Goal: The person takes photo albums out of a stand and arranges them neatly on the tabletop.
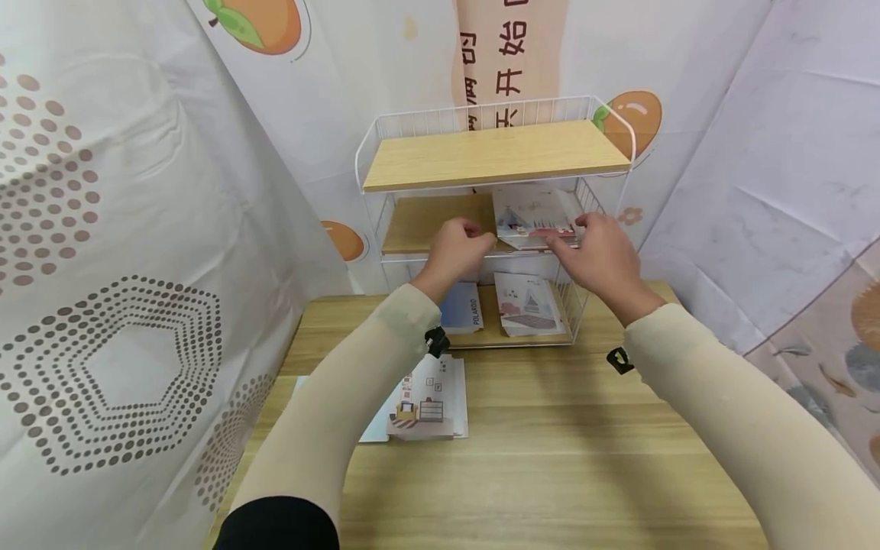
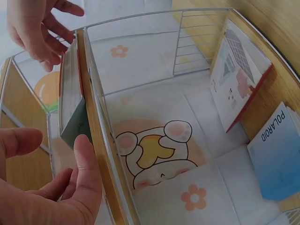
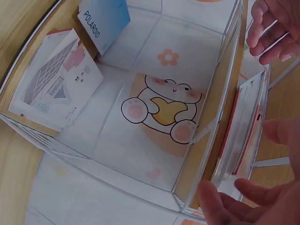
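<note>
On the right half of the rack's middle shelf (image 1: 429, 214) lies a stack of notebooks (image 1: 532, 214) with printed covers. My left hand (image 1: 456, 253) is just left of the stack's front corner; in the left wrist view its thumb and fingers are spread apart and hold nothing. At the stack's right front corner is my right hand (image 1: 603, 256), thumb by the front edge and fingers along the side. The right wrist view shows this right hand (image 3: 262, 187) with fingers parted beside the stack (image 3: 236, 136); whether it touches is unclear.
Below, the bottom shelf holds a blue POLAROID booklet (image 1: 462, 307) and an illustrated notebook (image 1: 528, 304). A bare wooden top shelf (image 1: 498, 153) sits above the hands, within white wire sides. More printed booklets (image 1: 429, 401) lie on the table (image 1: 536, 473), partly behind the left forearm.
</note>
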Motion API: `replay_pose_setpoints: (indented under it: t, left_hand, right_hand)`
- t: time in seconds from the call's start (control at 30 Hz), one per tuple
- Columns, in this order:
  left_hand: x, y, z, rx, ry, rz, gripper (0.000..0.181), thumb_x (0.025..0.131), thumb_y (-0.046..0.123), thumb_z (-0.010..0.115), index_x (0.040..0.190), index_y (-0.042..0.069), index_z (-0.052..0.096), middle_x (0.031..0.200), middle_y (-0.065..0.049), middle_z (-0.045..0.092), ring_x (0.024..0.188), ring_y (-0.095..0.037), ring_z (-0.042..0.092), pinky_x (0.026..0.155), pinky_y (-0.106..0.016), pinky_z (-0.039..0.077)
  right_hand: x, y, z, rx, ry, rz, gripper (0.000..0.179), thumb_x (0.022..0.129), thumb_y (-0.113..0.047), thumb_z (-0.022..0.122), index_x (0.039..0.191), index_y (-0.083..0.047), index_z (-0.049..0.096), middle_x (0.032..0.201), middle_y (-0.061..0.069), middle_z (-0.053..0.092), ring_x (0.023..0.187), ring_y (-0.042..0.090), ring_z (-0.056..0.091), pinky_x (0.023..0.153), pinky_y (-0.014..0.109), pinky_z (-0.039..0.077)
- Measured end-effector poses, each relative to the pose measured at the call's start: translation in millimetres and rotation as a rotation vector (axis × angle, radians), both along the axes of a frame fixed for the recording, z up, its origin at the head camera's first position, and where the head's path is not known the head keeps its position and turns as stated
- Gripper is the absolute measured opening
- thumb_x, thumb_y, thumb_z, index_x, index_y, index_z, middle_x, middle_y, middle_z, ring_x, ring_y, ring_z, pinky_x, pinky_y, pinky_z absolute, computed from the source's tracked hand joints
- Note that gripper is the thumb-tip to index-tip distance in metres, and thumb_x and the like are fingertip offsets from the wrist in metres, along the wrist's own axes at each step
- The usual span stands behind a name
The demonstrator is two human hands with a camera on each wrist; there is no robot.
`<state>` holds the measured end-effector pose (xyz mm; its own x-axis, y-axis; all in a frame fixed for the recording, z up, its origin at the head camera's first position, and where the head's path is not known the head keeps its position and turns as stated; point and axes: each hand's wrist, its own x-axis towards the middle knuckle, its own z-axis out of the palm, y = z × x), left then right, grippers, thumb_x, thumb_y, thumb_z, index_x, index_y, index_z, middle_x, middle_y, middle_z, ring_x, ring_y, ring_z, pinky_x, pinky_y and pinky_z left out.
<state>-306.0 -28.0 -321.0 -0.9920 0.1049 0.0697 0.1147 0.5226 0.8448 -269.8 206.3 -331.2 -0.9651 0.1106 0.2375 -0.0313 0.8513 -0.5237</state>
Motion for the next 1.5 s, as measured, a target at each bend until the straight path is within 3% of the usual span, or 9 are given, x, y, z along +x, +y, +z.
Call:
replay_pose_setpoints:
  t: [0.2,0.33,0.43,0.67,0.77,0.97,1.17,1.5]
  left_hand:
    - [-2.9,14.7,5.0,0.071,-0.076,-0.028,0.049,0.100,0.031,0.063,0.143,0.007,0.057,0.134,-0.007,0.064,0.095,-0.022,0.074,0.072,-0.027,0.062]
    - [-6.6,19.8,6.7,0.078,-0.100,-0.052,0.056,0.101,0.033,0.063,0.149,0.007,0.052,0.145,-0.007,0.059,0.103,-0.023,0.073,0.074,-0.027,0.063]
    - [-9.5,22.6,7.0,0.093,-0.121,-0.073,0.059,0.100,0.034,0.066,0.150,0.005,0.051,0.144,-0.008,0.059,0.110,-0.022,0.070,0.075,-0.026,0.063]
    - [-12.2,24.3,5.5,0.220,-0.197,-0.109,0.057,0.100,0.032,0.068,0.146,0.003,0.053,0.136,-0.008,0.060,0.121,-0.021,0.062,0.083,-0.031,0.064]
    - [-12.9,23.8,5.6,0.275,-0.209,-0.119,0.054,0.100,0.030,0.068,0.144,0.002,0.054,0.135,-0.007,0.060,0.122,-0.022,0.061,0.087,-0.036,0.063]
    - [-12.7,23.7,6.0,0.300,-0.219,-0.138,0.057,0.099,0.027,0.069,0.145,-0.001,0.051,0.135,-0.008,0.059,0.122,-0.023,0.061,0.090,-0.039,0.063]
    - [-10.8,23.7,6.1,0.333,-0.231,-0.150,0.058,0.098,0.023,0.070,0.146,-0.003,0.049,0.134,-0.012,0.058,0.119,-0.024,0.063,0.089,-0.040,0.063]
    - [-5.6,22.6,7.1,0.392,-0.256,-0.140,0.063,0.095,0.015,0.074,0.148,-0.003,0.045,0.130,-0.015,0.060,0.113,-0.026,0.068,0.085,-0.038,0.064]
  right_hand:
    - [-2.6,0.8,4.0,0.015,-0.035,-0.003,0.080,0.099,-0.056,0.054,0.144,0.010,0.049,0.143,0.031,0.055,0.122,0.048,0.059,0.093,0.064,0.052]
    - [-3.3,-4.9,6.6,0.065,-0.036,0.015,0.065,0.100,-0.054,0.053,0.116,0.009,0.062,0.117,0.030,0.064,0.094,0.042,0.063,0.072,0.054,0.053]
    - [-4.4,-8.4,7.9,0.101,-0.057,0.016,0.057,0.101,-0.055,0.049,0.093,0.001,0.060,0.098,0.024,0.063,0.079,0.037,0.059,0.060,0.046,0.048]
    - [-8.3,-7.9,8.5,0.125,-0.060,0.000,0.053,0.102,-0.055,0.048,0.074,-0.010,0.053,0.077,0.014,0.057,0.067,0.032,0.057,0.051,0.040,0.042]
    - [-9.3,-7.1,8.9,0.127,-0.054,-0.003,0.054,0.102,-0.055,0.049,0.078,-0.007,0.055,0.077,0.016,0.058,0.069,0.034,0.059,0.053,0.042,0.044]
    - [-8.8,-6.5,7.4,0.136,-0.029,-0.012,0.065,0.101,-0.055,0.052,0.107,0.010,0.057,0.093,0.028,0.064,0.081,0.040,0.063,0.061,0.050,0.049]
    - [-6.5,-6.2,4.5,0.133,-0.005,-0.011,0.060,0.101,-0.052,0.053,0.105,0.008,0.058,0.088,0.025,0.062,0.075,0.038,0.060,0.057,0.046,0.046]
    - [-1.4,-3.2,4.1,0.116,0.009,-0.001,0.061,0.101,-0.052,0.054,0.111,0.008,0.060,0.095,0.026,0.067,0.077,0.038,0.061,0.058,0.047,0.047]
